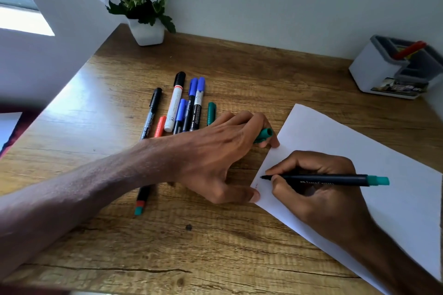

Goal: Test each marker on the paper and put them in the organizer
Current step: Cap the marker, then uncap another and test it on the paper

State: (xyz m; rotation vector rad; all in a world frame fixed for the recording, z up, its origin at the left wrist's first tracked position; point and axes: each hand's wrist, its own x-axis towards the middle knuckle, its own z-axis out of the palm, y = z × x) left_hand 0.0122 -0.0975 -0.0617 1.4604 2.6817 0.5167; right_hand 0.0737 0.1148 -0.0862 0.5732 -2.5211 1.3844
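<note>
My right hand grips an uncapped dark marker with a teal end, its tip touching the near-left corner of the white paper. My left hand presses that paper corner with thumb and fingertip and holds the teal cap under its fingers. Several capped markers lie in a cluster on the desk behind my left hand, partly hidden by my forearm: black, white, blue, red and teal ones. The white and grey organizer stands at the far right with a red marker inside.
A white pot of white flowers stands at the back of the wooden desk against the wall. The desk's left edge runs diagonally, with a window beyond it. A small dark spot marks the desk near me.
</note>
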